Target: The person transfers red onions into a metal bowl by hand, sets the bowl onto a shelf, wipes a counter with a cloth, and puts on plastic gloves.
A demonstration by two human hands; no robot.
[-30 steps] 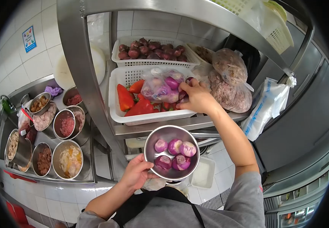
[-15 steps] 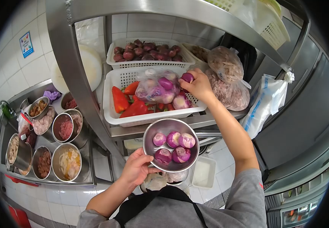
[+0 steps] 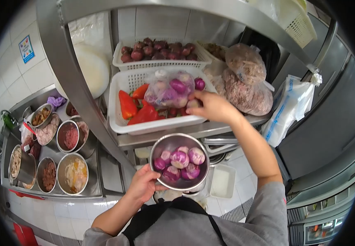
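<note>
My left hand [image 3: 141, 183] grips the rim of a steel bowl [image 3: 155, 148], thumb over its left edge. Several peeled purple onions [image 3: 180, 160] lie in the bowl. Above it, my right hand [image 3: 212, 107] reaches into a white plastic basket [image 3: 118, 126] with its fingers closed around a pale onion [image 3: 193, 104]. Beside that hand is a clear plastic bag [image 3: 158, 95] with purple onions inside. A loose purple onion [image 3: 200, 84] sits behind the fingers. Red peppers [image 3: 127, 105] fill the basket's left side.
Another white basket [image 3: 132, 66] of unpeeled onions stands behind. Bags of minced meat [image 3: 247, 92] rest to the right on the steel shelf. A metal post [image 3: 81, 78] rises at left, beyond which several steel bowls of meat [image 3: 72, 174] stand on a counter.
My right hand has moved down and slightly left, from the rear right of the basket to the pale onion. The bowl has shifted slightly left and down and holds more onions.
</note>
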